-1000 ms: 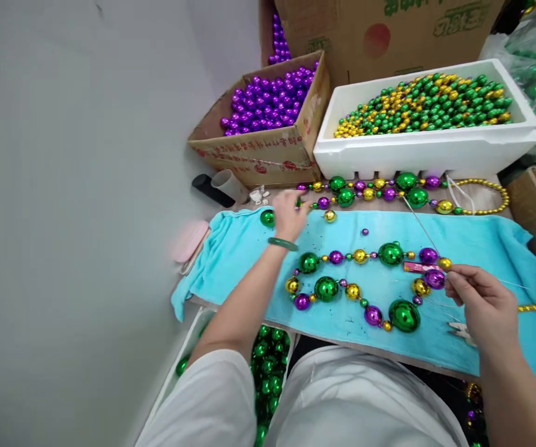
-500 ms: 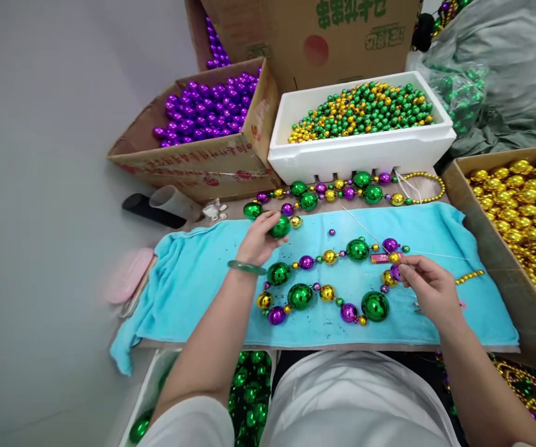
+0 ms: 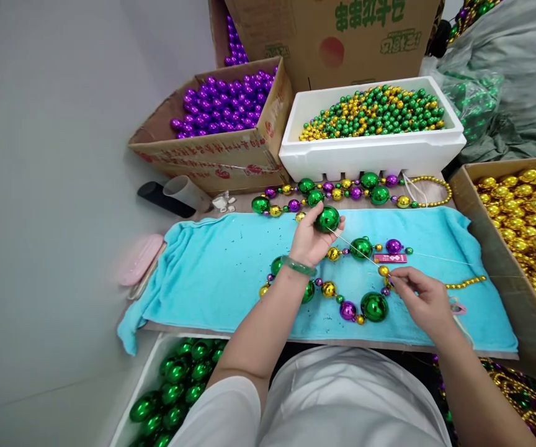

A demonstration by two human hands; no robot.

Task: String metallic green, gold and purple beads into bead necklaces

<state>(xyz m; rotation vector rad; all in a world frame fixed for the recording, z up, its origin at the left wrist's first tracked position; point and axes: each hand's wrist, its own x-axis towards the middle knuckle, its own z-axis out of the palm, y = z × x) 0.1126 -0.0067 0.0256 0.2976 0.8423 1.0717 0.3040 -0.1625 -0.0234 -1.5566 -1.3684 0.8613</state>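
In my left hand is a large shiny green bead, held above the blue towel. My right hand pinches a long thin needle. Its far end meets the green bead; whether it has entered the hole I cannot tell. A small gold bead sits on the needle close to my right fingertips. A strand of green, gold and purple beads loops across the towel, including a big green bead and a purple bead. My left forearm hides part of this strand.
Behind the towel lies another bead strand. A cardboard box of purple beads and a white foam box stand at the back. A box of gold beads is at right, and a bin of green beads sits below left.
My left hand has carried the green bead rightward to the needle's end. My right hand has moved slightly down and left, and the needle now points at that bead.
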